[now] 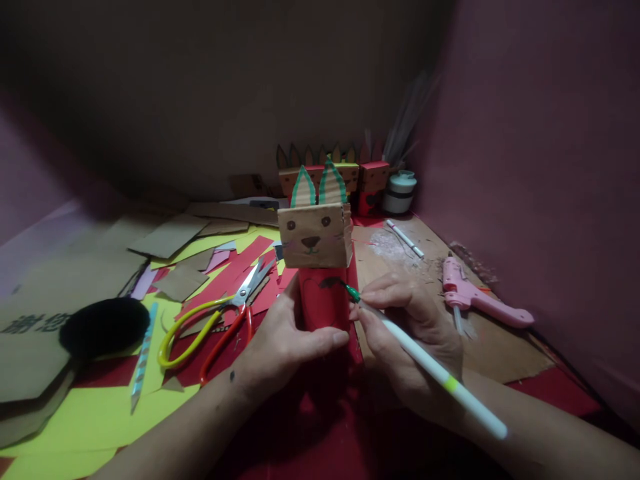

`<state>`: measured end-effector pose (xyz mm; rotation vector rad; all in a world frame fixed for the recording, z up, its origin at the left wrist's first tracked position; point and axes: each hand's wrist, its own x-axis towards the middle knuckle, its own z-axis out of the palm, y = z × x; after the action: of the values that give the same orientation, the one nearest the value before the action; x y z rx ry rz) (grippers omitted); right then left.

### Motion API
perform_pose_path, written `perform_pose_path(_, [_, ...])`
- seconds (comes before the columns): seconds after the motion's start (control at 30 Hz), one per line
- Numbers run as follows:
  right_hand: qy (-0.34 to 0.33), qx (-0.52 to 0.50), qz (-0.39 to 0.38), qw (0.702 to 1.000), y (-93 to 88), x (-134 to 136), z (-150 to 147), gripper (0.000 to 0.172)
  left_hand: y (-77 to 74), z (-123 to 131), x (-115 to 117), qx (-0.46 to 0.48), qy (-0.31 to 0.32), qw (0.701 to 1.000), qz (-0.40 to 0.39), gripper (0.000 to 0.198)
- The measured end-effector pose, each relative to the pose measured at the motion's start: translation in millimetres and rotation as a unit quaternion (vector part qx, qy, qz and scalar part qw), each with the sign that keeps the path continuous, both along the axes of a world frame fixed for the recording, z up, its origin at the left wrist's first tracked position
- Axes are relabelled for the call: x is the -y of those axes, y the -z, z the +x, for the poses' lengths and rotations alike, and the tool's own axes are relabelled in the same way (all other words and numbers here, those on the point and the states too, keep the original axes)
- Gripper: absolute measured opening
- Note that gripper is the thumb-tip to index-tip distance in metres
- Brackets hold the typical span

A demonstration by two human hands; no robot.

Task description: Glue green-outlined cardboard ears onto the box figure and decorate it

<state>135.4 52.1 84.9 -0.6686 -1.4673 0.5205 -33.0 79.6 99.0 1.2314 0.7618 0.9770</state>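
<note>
A cardboard animal figure (313, 240) stands upright in the middle, with green-edged pointed ears, drawn eyes, nose and mouth, and a red tube-shaped body (320, 313). My left hand (290, 340) is wrapped round the lower left of the red body, thumb across its front. In my right hand (410, 327) is a white marker (440, 377) with a green tip, pinched between thumb and fingers. The tip is at the right end of a dark patch inside a curved outline on the red body. Whether it touches the surface I cannot tell.
Yellow-and-red-handled scissors (235, 303), a patterned pencil (144, 353) and a black fuzzy oval (105, 327) lie left among paper scraps. At right are a pink glue gun (480, 300) and a white pen (405, 239). Similar figures (374, 183) and a pale jar (400, 192) stand behind.
</note>
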Motion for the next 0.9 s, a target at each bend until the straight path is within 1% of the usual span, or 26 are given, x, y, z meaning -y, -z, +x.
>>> perform_pose_path(0.2, [0.0, 0.002, -0.022, 1.0, 5.4, 0.3, 1.2, 0.024, 3.1, -0.9, -0.9, 0.007, 0.003, 1.0, -0.002, 0.045])
perform_pose_path(0.43, [-0.012, -0.006, -0.002, 1.0, -0.1, 1.0, 0.1, 0.029, 0.6, -1.4, 1.0, 0.004, 0.004, 1.0, -0.01, 0.044])
perform_pose_path(0.6, [-0.006, -0.002, 0.014, 1.0, -2.4, 0.1, -0.3, 0.033, 0.0, -0.8, 1.0, 0.004, 0.009, 1.0, -0.018, 0.045])
perform_pose_path(0.73, [0.0, -0.002, 0.0, 1.0, -1.1, -0.4, 0.1, 0.03, 1.5, -1.0, -0.9, 0.004, 0.005, 1.0, -0.011, 0.045])
perform_pose_path(0.9, [-0.01, -0.003, -0.012, 1.0, 1.1, 0.1, 1.2, 0.026, 2.7, 0.0, -2.1, 0.019, 0.014, 1.0, -0.008, 0.041])
